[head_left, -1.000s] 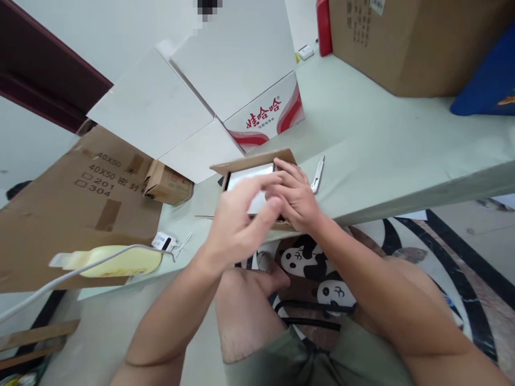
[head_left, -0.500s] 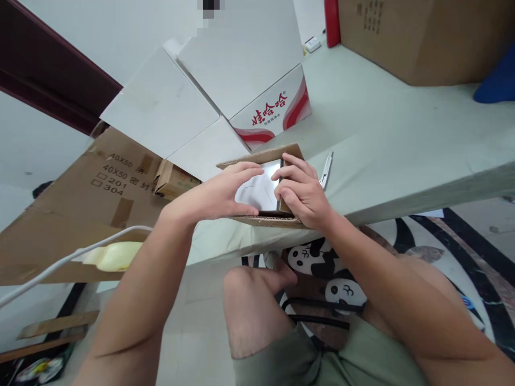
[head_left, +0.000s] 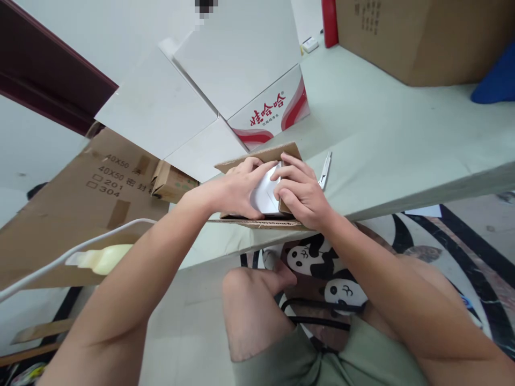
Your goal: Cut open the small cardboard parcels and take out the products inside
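Observation:
A small open cardboard box sits near the table's front edge with a smooth white box inside it. My left hand reaches over the white box, thumb at its near side and fingers at its far side, covering its left part. My right hand is closed round the right end of the cardboard box, fingers bent over the end flap. Just right of that hand, a silver utility knife lies on the table.
A white carton with red print stands behind. Leaning at left is a large brown cardboard, with a small brown box, a pale yellow bottle and a white cable nearby. Another carton occupies the table's back right.
My left hand has slid right along the white box, covering more of it, and its fingers have come closer to my right hand. The right hand keeps its hold.

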`<act>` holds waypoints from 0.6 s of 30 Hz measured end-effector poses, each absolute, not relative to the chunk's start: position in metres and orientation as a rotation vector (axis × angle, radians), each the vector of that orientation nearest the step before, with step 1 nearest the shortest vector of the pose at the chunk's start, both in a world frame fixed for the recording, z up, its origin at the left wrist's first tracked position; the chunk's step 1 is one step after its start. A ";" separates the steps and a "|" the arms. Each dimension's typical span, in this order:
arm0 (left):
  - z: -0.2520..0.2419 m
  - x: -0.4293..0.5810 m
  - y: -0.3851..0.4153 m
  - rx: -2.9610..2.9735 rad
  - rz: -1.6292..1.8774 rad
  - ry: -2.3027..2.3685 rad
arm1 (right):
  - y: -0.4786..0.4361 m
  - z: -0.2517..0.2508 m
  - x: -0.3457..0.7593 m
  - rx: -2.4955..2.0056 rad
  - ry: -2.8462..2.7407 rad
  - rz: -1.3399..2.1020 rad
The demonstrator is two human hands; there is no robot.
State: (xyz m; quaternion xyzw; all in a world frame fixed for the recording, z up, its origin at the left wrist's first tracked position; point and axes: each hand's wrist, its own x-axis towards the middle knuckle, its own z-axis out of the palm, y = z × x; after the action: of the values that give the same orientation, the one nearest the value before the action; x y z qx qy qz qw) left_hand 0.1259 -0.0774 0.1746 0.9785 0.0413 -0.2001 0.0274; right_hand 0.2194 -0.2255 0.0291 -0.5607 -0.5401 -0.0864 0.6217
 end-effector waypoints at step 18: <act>0.266 0.059 -0.019 2.280 0.837 0.274 | -0.232 0.023 0.232 -1.214 -1.235 -0.110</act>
State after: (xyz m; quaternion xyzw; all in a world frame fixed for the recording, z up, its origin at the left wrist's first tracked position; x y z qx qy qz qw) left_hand 0.0594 -0.0191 0.2663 0.8767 0.1052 0.3218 0.3417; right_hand 0.2320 -0.2323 0.0227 -0.5338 -0.5430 -0.0482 0.6464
